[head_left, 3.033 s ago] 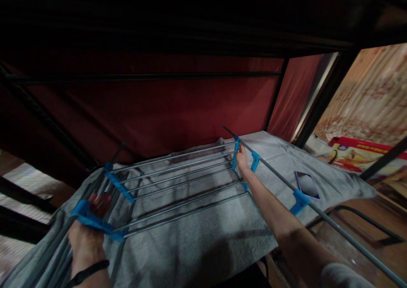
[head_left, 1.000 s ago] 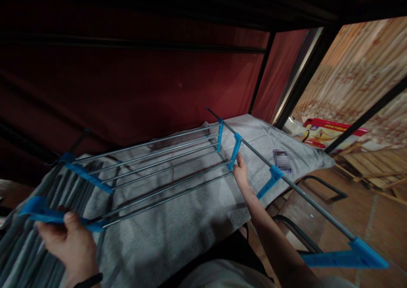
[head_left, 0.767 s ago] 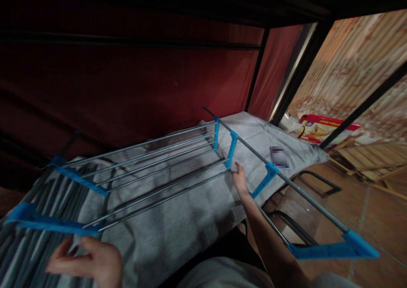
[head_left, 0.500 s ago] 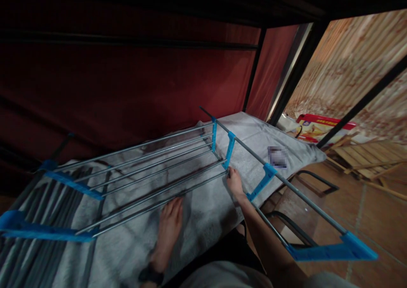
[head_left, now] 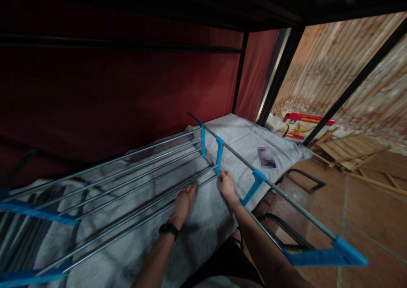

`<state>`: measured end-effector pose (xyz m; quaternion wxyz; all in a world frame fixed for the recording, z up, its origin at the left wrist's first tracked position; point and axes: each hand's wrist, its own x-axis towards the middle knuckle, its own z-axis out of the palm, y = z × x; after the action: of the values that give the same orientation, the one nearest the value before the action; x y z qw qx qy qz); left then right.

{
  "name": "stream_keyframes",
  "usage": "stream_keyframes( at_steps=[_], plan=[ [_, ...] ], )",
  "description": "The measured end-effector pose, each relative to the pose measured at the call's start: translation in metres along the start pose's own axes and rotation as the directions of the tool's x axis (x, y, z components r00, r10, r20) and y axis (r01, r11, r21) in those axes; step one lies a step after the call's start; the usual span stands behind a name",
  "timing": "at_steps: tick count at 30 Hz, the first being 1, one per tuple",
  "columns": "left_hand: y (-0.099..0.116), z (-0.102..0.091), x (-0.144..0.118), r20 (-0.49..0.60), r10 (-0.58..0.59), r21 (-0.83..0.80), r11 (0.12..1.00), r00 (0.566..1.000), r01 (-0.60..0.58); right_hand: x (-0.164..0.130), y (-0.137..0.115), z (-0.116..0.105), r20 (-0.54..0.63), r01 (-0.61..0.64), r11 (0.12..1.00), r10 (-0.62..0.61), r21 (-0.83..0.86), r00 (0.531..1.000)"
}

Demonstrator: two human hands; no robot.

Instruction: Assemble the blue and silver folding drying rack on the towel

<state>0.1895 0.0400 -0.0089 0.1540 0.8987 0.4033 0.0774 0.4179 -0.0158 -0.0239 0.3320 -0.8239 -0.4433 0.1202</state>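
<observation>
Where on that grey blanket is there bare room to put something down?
Bare grey blanket lies near its front edge, below the left hand, and at the far end between the long grey rail and the red curtain, beside the small flat dark object. Under the grey metal drying rack's bars it is crowded.

The drying rack (head_left: 127,182), grey metal rods joined by blue plastic brackets, lies flat on a grey blanket (head_left: 203,224). One long rod with blue end pieces juts past the blanket's edge towards the floor.
</observation>
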Motion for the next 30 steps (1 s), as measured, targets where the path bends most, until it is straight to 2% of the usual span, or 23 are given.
stream_keyframes(
  at_steps=[4, 10, 15, 19, 24, 27, 30],
  plan=[
    [0.003, -0.003, -0.001, -0.004, -0.022, -0.008, 1.000, 1.000, 0.022, 0.001, -0.002, -0.001, 0.013, -0.026, 0.999, 0.027, -0.033, 1.000],
    [0.012, -0.010, -0.001, 0.054, -0.073, 0.087, 0.994, 0.996, 0.068, 0.003, -0.005, -0.004, 0.058, -0.040, 0.982, 0.052, -0.185, 0.997],
    [0.017, -0.007, 0.003, 0.024, -0.059, 0.115, 0.992, 0.998, 0.056, 0.004, -0.008, -0.004, 0.043, -0.058, 0.975, 0.069, -0.213, 0.997],
    [0.036, -0.004, 0.026, 0.032, -0.026, 0.076, 0.997, 0.999, 0.023, 0.004, -0.010, -0.003, 0.041, -0.069, 0.972, 0.081, -0.225, 0.996],
    [0.075, 0.003, 0.071, 0.049, 0.034, -0.063, 0.998, 0.998, -0.031, 0.007, -0.008, -0.001, 0.047, -0.069, 0.968, 0.083, -0.240, 0.995],
    [0.092, 0.006, 0.089, 0.071, -0.019, -0.087, 0.996, 0.997, 0.025, 0.009, -0.007, 0.000, 0.055, -0.062, 0.966, 0.079, -0.251, 0.995],
    [0.098, 0.007, 0.095, 0.092, -0.072, -0.065, 0.995, 0.993, 0.078, 0.010, -0.006, 0.001, 0.062, -0.053, 0.966, 0.071, -0.254, 0.996]
  ],
)
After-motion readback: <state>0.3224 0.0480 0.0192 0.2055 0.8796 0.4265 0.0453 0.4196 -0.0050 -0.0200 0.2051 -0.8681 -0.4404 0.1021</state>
